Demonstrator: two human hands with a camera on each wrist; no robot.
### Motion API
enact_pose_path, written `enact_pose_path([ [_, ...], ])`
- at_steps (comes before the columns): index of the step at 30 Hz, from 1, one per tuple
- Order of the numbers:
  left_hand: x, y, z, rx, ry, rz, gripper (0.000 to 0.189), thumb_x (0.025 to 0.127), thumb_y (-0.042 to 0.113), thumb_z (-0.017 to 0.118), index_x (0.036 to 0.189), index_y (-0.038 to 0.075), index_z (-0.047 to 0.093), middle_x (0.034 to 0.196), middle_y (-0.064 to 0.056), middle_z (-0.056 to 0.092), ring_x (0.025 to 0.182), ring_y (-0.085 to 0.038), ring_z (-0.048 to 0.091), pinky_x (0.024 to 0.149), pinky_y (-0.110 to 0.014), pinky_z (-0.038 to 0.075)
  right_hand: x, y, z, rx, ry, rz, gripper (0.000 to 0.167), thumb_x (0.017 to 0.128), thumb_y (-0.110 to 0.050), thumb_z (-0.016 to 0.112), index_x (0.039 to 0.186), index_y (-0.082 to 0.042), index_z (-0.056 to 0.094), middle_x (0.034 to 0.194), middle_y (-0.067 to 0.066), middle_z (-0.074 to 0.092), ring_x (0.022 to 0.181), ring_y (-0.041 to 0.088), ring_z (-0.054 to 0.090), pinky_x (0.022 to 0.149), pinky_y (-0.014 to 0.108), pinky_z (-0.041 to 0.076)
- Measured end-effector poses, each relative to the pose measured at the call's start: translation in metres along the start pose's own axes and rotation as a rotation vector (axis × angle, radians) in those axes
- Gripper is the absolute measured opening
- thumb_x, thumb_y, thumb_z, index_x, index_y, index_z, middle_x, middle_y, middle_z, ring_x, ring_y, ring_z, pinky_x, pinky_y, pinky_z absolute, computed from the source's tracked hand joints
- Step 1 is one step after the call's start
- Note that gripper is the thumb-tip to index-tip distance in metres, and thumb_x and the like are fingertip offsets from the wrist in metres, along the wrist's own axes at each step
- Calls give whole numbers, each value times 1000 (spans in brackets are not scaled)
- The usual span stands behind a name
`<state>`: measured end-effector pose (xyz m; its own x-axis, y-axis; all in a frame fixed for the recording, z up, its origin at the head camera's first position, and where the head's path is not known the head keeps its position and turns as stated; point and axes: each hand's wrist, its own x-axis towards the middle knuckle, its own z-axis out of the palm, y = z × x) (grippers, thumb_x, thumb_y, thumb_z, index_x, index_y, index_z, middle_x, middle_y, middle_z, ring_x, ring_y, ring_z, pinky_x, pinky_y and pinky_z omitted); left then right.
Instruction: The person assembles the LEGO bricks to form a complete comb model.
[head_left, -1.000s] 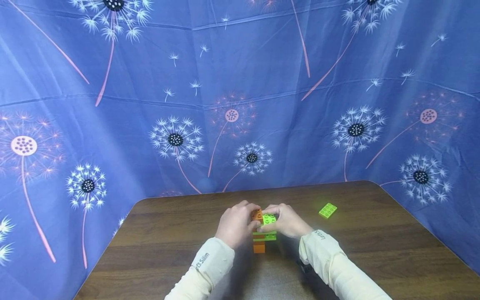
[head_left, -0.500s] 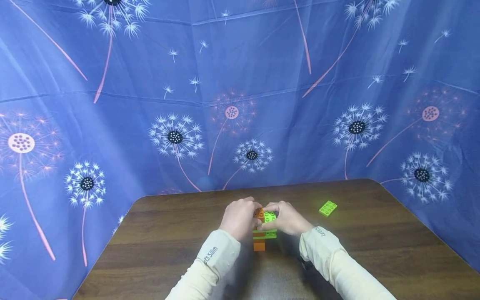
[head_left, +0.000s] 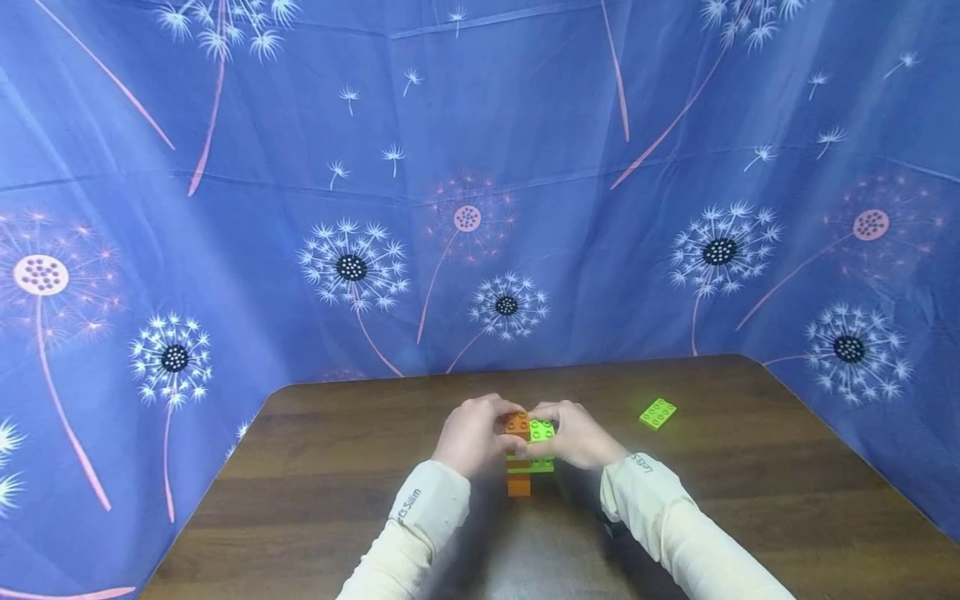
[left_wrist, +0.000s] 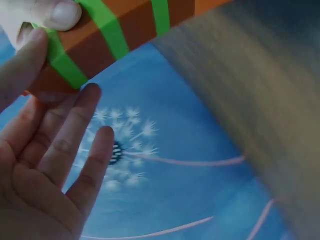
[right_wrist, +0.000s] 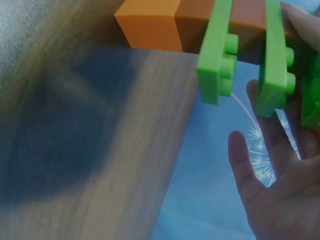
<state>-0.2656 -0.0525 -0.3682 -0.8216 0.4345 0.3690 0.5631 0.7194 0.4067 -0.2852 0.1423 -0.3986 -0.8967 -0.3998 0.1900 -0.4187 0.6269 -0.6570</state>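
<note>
A tower of orange building bricks (head_left: 519, 486) and green studded plates (head_left: 542, 467) stands upright on the table, the plates jutting out to the right. My left hand (head_left: 474, 433) holds the top orange brick (head_left: 517, 423) from the left, thumb in front and fingers behind. From the other side, my right hand (head_left: 577, 437) grips the tower's top around the uppermost green plate (head_left: 542, 430), its thumb on the near side. In the left wrist view, green plates (left_wrist: 107, 30) alternate with orange layers. Some of my right fingers (right_wrist: 240, 160) extend free below the plates in the right wrist view.
A loose green plate (head_left: 657, 413) lies at the back right of the brown wooden table (head_left: 337, 500). Behind the table hangs a blue cloth (head_left: 420, 250) with a dandelion pattern.
My left hand has shifted slightly around the top orange brick, so more of its studs show. The right hand keeps its hold. The head view has tilted a little.
</note>
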Motion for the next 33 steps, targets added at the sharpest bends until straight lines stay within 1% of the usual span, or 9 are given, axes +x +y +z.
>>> enact_pose_path([
  [4,-3,-16,10,-318,-11,-60,40,77,13,88,114,7,75,100,-2,71,93,-25,69,84,-39,56,0,2,3,5,0,-23,44,75,-32,89,113,-13,78,112,2,73,105,27,60,97,58,44],
  [6,-6,-23,16,-452,-6,-74,39,79,11,86,116,5,74,102,-4,71,94,-24,70,85,-40,57,1,3,4,8,1,-36,44,74,-32,90,112,-14,79,109,1,73,102,24,61,95,55,47],
  [10,-14,-34,27,-591,21,-99,40,83,14,84,120,6,72,108,-5,71,95,-24,71,84,-33,57,2,0,6,28,-12,-71,41,74,-30,90,109,-12,79,100,-3,72,92,18,60,85,44,48],
  [13,-18,-37,33,-641,52,-115,39,85,14,82,122,7,71,110,-7,70,98,-27,71,85,-33,57,1,-1,9,29,5,-93,39,75,-29,89,108,-11,78,95,-6,70,88,15,59,81,38,49],
  [17,-21,-38,38,-687,85,-117,39,87,13,80,123,7,70,111,-9,71,98,-29,70,87,-40,56,-4,-1,15,20,78,-117,39,76,-27,89,109,-11,76,94,-10,68,86,12,60,79,35,51],
  [20,-21,-38,40,-708,102,-105,38,87,12,80,123,6,69,110,-11,72,98,-29,71,89,-41,56,-9,0,18,23,113,-114,45,74,-25,91,113,-11,74,99,-7,69,90,15,62,82,40,53],
  [24,-20,-37,41,-690,107,-90,37,86,12,80,121,5,69,109,-11,72,97,-28,71,88,-38,57,-15,7,17,45,107,-62,64,72,-22,92,129,-9,67,118,5,71,104,26,65,92,54,52],
  [29,-17,-35,40,-640,93,-90,37,86,13,81,120,5,69,109,-9,72,95,-27,71,86,-37,56,-27,24,0,37,70,-34,72,72,-20,91,136,-4,61,124,13,68,111,35,64,95,58,51],
  [33,-13,-31,38,-627,86,-108,36,85,13,82,118,6,70,107,-7,72,97,-26,71,87,-36,56,-36,40,-24,-67,24,-21,68,73,-22,90,132,-3,63,124,15,67,112,38,63,93,58,51],
])
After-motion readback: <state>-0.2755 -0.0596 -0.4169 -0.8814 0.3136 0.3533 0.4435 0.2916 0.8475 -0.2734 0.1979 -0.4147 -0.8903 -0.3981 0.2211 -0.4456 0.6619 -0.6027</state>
